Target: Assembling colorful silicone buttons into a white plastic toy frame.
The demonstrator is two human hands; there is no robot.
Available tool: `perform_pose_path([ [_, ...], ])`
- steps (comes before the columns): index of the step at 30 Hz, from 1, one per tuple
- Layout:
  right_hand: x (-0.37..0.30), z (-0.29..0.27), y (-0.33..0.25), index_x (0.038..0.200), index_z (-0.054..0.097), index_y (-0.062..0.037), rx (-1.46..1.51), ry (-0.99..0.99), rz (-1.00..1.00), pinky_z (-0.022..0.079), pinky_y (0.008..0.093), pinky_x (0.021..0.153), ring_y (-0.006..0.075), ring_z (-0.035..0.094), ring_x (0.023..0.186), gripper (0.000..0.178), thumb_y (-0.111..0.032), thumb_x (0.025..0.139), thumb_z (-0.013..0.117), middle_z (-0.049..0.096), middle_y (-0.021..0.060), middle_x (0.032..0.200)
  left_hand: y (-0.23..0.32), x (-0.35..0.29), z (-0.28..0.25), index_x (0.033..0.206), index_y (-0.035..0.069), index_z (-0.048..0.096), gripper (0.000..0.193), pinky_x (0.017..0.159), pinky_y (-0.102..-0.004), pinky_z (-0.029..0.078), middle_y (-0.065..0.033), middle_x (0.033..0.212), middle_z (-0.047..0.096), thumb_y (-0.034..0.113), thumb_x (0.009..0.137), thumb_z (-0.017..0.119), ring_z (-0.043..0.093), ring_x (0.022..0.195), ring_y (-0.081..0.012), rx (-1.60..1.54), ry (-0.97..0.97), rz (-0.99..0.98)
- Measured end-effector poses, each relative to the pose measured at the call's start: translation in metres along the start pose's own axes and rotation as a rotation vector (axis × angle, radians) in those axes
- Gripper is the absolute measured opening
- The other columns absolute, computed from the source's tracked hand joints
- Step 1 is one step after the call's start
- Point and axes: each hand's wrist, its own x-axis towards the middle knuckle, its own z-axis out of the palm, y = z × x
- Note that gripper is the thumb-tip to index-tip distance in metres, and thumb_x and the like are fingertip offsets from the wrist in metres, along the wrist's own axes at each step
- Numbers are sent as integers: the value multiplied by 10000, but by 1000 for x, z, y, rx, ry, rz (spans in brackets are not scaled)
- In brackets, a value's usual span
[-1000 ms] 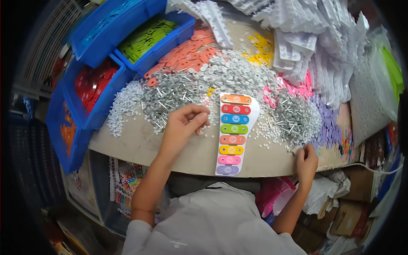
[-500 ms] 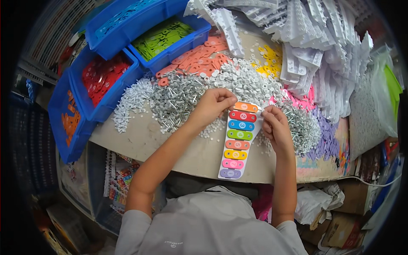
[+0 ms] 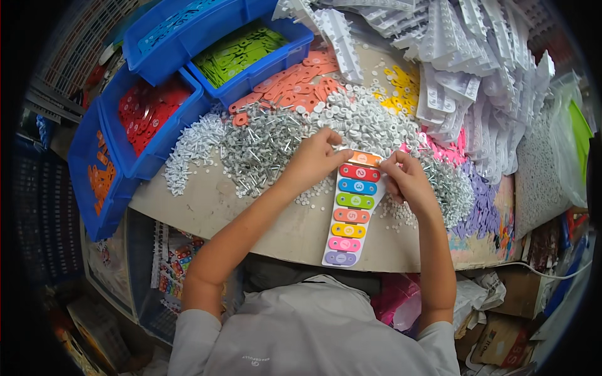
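Observation:
A toy xylophone (image 3: 355,200) lies on the table in front of me, its white tapered base carrying a row of bars in several colours. The widest bar, an orange one (image 3: 362,158), is at the far end. My left hand (image 3: 315,158) is closed at that bar's left end, its thumb on the edge. At the right end, my right hand (image 3: 407,180) has its fingertips pinched together against the bar; whatever small part they hold is hidden. Just beyond both hands lie piles of metal screws (image 3: 260,147) and white round caps (image 3: 370,113).
Blue bins (image 3: 216,94) at the left hold red, green, blue and orange bars. Coral bars (image 3: 295,84), yellow bars (image 3: 401,88) and purple bars (image 3: 480,194) lie loose. White xylophone bases (image 3: 454,50) are stacked at the far right, beside a clear bag (image 3: 542,169) of small parts.
My right hand has moved slightly left and inward, from just beside the orange bar onto its right end. My left thumb has settled along the bar's left end. The xylophone has barely shifted.

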Motion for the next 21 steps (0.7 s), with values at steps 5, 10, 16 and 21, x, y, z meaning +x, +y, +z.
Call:
perform_pose_path([
  [5,4,-6,-7,986,550,-89,-290,61,-38,271,245,354,69,404,384,275,-354,992,626,486,-17,540,10,8,-14,953,-18,634,430,566,-292,482,-69,732,661,383,875,769,615,645,-133,267,-111,-34],
  [10,13,-9,-12,993,602,-71,-410,25,4,280,247,365,63,427,397,326,-392,973,654,500,-15,549,9,28,-16,930,2,615,445,544,-286,472,-71,749,639,429,889,732,604,643,-130,283,-350,-113],
  [16,23,-15,-16,877,597,-33,-428,-50,34,331,249,375,76,482,436,350,-353,929,728,550,7,590,7,32,-9,621,28,621,446,416,-312,342,-49,530,555,399,867,643,467,440,-126,-20,-498,-180],
  [21,25,-15,-15,843,569,-38,-489,-89,40,336,252,391,73,474,453,339,-324,935,727,553,7,613,2,25,-2,848,0,565,240,425,-286,365,-52,650,579,206,861,688,519,508,-116,-225,-371,-281],
])
